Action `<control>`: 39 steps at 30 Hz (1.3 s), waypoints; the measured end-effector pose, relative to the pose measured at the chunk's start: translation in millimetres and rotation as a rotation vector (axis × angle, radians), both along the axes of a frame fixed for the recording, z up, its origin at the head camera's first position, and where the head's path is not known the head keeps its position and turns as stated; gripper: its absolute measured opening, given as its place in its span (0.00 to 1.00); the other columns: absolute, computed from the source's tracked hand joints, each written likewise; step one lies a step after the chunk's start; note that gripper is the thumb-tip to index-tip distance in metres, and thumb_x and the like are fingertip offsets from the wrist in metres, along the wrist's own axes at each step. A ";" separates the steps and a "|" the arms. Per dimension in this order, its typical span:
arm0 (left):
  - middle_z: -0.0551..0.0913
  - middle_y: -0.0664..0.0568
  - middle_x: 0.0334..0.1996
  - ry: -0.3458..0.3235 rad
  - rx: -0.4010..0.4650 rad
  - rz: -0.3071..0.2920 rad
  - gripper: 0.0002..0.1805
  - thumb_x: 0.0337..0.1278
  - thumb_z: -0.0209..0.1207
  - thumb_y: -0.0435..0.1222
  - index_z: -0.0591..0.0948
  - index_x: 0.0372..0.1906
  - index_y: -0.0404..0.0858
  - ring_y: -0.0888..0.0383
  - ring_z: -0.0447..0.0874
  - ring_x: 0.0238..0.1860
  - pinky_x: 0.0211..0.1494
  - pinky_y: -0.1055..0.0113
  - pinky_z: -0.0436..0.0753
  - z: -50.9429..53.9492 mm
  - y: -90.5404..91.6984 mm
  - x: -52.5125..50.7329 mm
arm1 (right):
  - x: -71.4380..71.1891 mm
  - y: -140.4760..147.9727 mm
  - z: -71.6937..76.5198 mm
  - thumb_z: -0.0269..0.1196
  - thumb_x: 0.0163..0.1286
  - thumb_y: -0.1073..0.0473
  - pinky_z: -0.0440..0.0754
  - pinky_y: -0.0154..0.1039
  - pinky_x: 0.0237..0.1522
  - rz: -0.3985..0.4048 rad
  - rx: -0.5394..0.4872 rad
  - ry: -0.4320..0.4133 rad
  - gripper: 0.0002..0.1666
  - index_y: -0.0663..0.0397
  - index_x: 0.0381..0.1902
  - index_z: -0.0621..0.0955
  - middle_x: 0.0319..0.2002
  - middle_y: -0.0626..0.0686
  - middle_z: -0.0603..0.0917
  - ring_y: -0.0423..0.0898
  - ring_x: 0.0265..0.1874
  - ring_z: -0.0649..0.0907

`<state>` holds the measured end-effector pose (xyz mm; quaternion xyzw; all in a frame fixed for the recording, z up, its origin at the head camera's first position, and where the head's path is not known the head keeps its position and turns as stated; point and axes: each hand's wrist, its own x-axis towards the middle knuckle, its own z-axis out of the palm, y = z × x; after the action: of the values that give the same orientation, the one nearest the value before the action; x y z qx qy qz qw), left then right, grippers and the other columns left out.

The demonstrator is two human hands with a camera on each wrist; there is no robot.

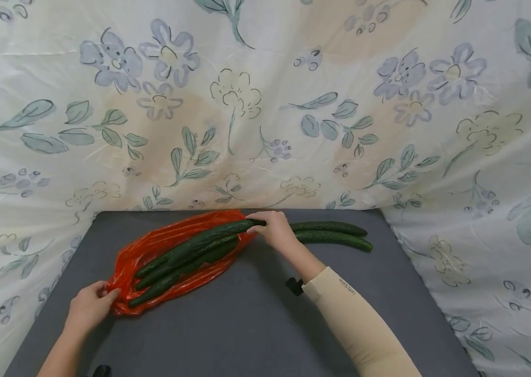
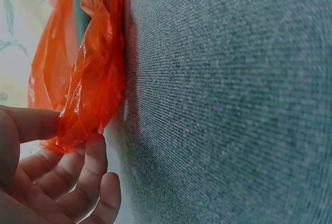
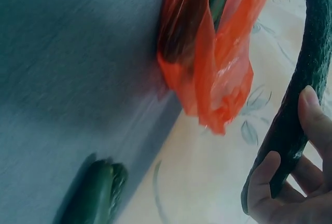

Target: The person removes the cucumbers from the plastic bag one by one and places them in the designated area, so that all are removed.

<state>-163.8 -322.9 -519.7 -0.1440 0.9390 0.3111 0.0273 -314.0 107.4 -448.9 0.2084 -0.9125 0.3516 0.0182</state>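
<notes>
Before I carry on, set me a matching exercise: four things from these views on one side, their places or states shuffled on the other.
Things:
1. Left hand
2. Right hand
3. Plastic bag
4. Two cucumbers

Places and states:
A. Outside, right of the bag, on the grey tabletop
B. Grips a single cucumber near one end
C. Red, with several cucumbers lying in it
D. Pinches the bag's near end

Pairs: 1-D, 2-B, 3-C, 4-A

Right arm [image 1: 309,264] sports a snug cream sleeve [image 1: 364,330] around 5 o'clock, tiny dark lettering [image 1: 347,286] near the cuff [image 1: 317,283], stubby black bit [image 1: 294,286] at the cuff's 9 o'clock.
</notes>
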 end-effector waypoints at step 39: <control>0.77 0.49 0.28 0.012 0.008 0.008 0.21 0.69 0.55 0.44 0.78 0.47 0.27 0.55 0.72 0.29 0.31 0.62 0.68 1.3 8.7 12.8 | 19.5 137.3 -25.7 0.69 0.65 0.51 0.61 0.34 0.15 -0.267 0.012 -0.100 0.26 0.43 0.62 0.83 0.50 0.61 0.87 0.41 0.07 0.57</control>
<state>-151.0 -314.3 -518.3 -0.1459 0.9372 0.3160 0.0210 -294.4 244.7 -474.6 0.0673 -0.9339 0.3506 0.0181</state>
